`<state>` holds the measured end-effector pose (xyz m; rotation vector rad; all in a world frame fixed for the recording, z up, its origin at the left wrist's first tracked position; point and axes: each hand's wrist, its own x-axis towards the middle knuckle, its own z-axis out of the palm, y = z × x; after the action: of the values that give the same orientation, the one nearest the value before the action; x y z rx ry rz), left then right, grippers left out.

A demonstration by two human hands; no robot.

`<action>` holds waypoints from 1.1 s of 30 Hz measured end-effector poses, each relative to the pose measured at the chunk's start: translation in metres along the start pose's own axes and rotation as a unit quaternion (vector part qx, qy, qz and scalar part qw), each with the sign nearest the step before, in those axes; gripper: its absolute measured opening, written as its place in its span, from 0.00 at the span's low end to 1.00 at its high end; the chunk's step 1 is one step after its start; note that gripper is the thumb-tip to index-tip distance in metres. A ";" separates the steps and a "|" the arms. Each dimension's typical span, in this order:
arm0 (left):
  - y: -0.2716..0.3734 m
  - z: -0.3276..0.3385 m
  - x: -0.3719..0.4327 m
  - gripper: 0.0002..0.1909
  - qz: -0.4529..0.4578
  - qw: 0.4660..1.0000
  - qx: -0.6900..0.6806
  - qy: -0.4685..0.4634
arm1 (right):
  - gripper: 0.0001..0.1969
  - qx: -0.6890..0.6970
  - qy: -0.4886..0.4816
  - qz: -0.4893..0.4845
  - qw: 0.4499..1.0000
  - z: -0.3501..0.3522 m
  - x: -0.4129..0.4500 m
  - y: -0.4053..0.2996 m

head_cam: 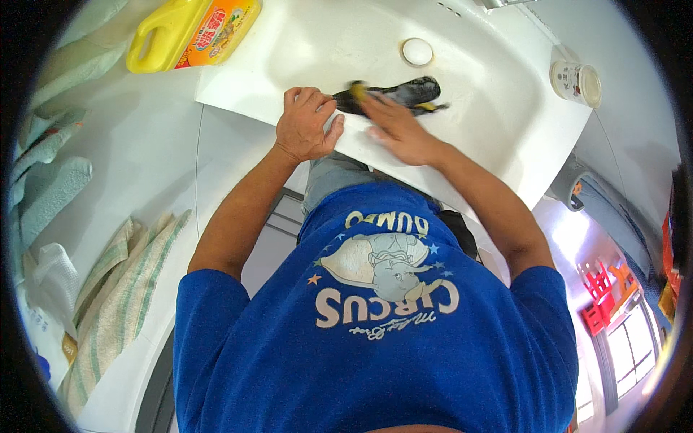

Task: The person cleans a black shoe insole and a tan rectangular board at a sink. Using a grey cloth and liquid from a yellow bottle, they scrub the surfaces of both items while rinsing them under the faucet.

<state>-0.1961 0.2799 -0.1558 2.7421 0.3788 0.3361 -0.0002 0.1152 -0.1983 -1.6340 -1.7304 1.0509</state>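
A wet black item with yellow parts [419, 91] lies against the near inner wall of the white washbasin [335, 43]; its exact kind is unclear. At its left end, my left hand [308, 122] is curled over the basin's front edge, pinching the item. My right hand [398, 127], partly blurred, reaches over the same edge with its fingers extended against the item, beside a blurred yellow part. Whether those fingers grip anything cannot be told. Beyond the item sits the round white drain plug [417, 52].
A yellow plastic jug [168, 38] with an orange label lies at the basin's left rim. On the right corner stands a white tub [576, 84]. Striped towels [127, 303] hang at the left. A grey container [566, 187] is below the basin's right side.
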 end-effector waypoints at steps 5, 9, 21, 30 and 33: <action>0.001 -0.004 -0.001 0.11 -0.015 1.000 -0.014 -0.018 | 0.32 0.134 0.002 -0.003 0.991 -0.004 0.023 -0.033; 0.003 -0.006 0.001 0.10 -0.015 1.000 -0.022 -0.010 | 0.31 -0.019 -0.008 0.055 0.998 -0.017 -0.010 0.020; 0.005 -0.004 0.006 0.06 -0.018 1.000 -0.011 -0.007 | 0.29 -0.069 0.008 0.097 0.993 -0.017 -0.016 0.049; 0.006 -0.005 0.005 0.07 -0.013 1.000 -0.001 -0.005 | 0.35 0.017 -0.007 0.128 0.992 -0.004 -0.015 0.016; 0.005 -0.004 0.005 0.08 -0.014 1.000 -0.001 -0.007 | 0.36 0.221 0.024 0.062 0.973 -0.001 0.029 -0.021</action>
<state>-0.1912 0.2778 -0.1494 2.7323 0.4115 0.3092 -0.0144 0.1443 -0.1845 -1.4762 -1.2575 1.3317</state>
